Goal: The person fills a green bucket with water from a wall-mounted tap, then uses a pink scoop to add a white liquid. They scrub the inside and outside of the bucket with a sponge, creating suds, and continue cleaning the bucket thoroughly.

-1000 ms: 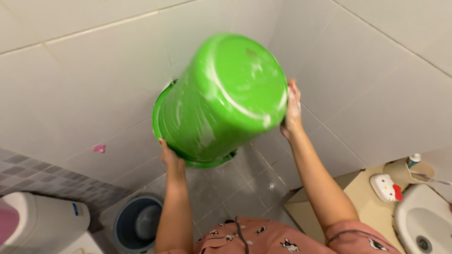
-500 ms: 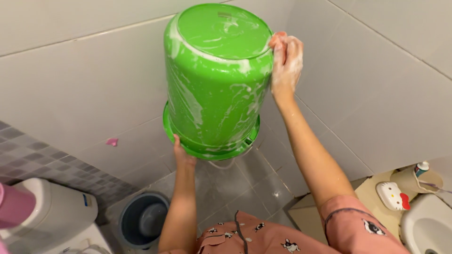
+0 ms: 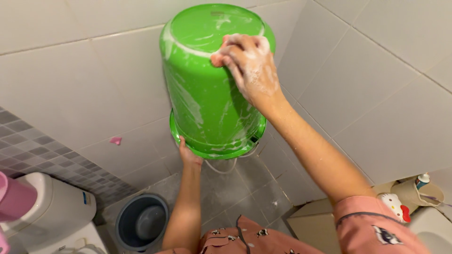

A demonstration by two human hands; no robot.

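A bright green plastic bucket (image 3: 207,94) streaked with white soap foam is held upside down in front of the white tiled wall, its base toward me. My left hand (image 3: 187,153) grips its rim from below. My right hand (image 3: 249,66), covered in suds, lies flat over the edge of the bucket's base and upper side, fingers pressed to the plastic. I cannot tell whether anything sits under the palm.
A dark grey bucket (image 3: 141,223) stands on the floor below. A white toilet tank (image 3: 52,207) with a pink object (image 3: 16,197) on it is at lower left. A white soap dish (image 3: 394,206) and a beige cup (image 3: 416,192) with a tube sit by the sink at right.
The bucket went from tilted to upright-inverted. My right hand slid from the bucket's right side onto the front edge of its base. The left hand kept its hold on the rim.
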